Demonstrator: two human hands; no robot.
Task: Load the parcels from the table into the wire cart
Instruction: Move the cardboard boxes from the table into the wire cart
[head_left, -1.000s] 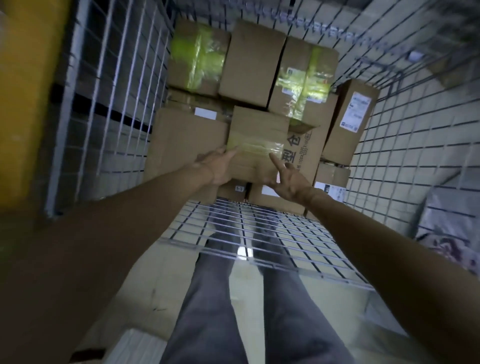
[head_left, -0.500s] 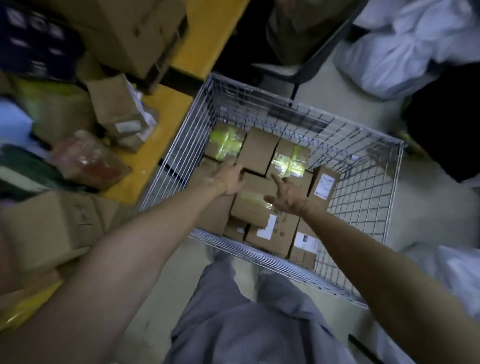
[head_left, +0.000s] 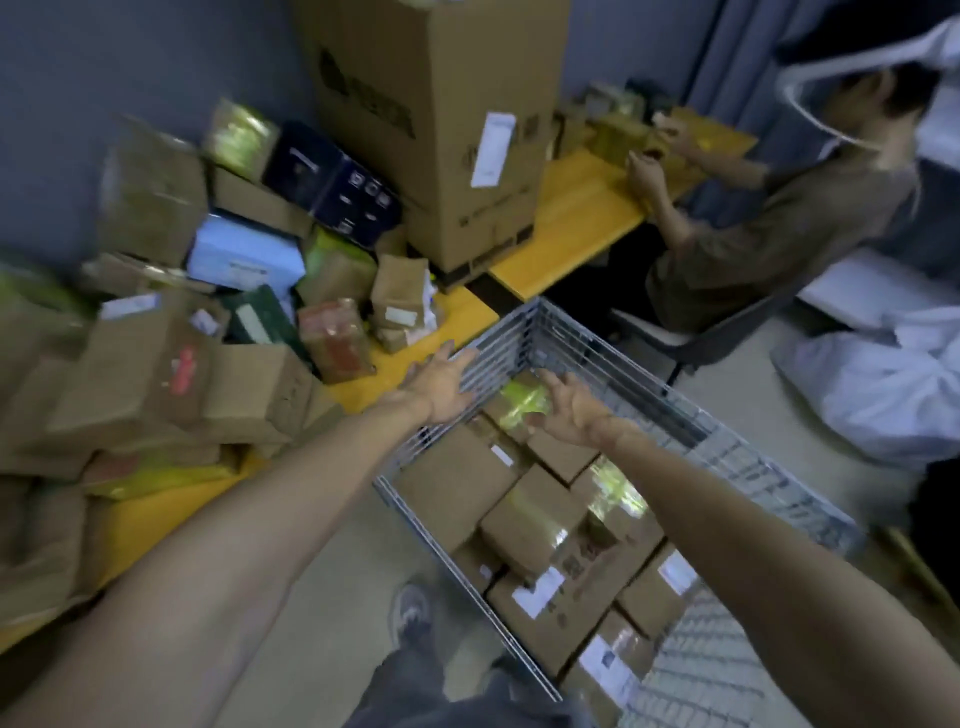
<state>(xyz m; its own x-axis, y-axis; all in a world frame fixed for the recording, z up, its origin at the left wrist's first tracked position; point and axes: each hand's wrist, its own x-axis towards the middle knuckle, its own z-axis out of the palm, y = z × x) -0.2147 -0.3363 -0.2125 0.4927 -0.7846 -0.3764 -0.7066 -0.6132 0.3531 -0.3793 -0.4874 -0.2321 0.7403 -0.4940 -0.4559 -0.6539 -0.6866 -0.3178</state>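
Parcels (head_left: 156, 374) not yet loaded lie in a heap on the yellow table (head_left: 460, 312), i.e. to the left and a bit ahead of both hands. The wire cart (head_left: 623, 366) stands just beside the table edge, on its right side, and holds many brown cartons (head_left: 457, 483) already, some w/ yellow tape.

L hand (head_left: 441, 384) is empty, fingers spread and nearly straight. It hovers over the cart's left wall, near the far corner, so it is just beside the table. R hand (head_left: 569, 410) is empty too, fingers spread and a little bent, over the inside of the cart above a yellow-taped carton. I cannot tell if it touches it.

So the L hand is clearly the nearer one to the heap. The closest parcel is the red-taped box (head_left: 335, 340), just to the left of the L hand. It stands tilted, long axis approx. upright. Behind it is a small brown box (head_left: 400, 291), upright, at the table edge.

My judgement: the next reach goes left, L hand first, and the R hand must cross over the cart wall to come to the other side of the box. The frame is blurred, so box edges are not exact.
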